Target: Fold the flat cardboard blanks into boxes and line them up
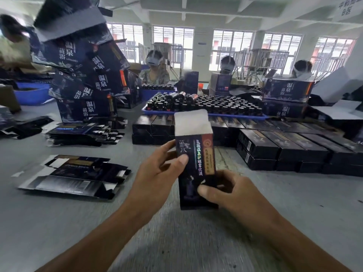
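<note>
We held the box [196,169] upright above the table [59,222], top flap [191,122] open. L hand [157,173] pinched its left edge, R hand [225,190] gripped the base w/ thumb in front. Next, probably: tuck flap squarely, then set it by the row [284,146].

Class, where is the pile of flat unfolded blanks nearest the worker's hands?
In the head view the flat blanks lie on the grey table, left of the left hand.

Bright daylight from back windows [231,48] — glare there, wide-angle bending, blurred edges.
</note>
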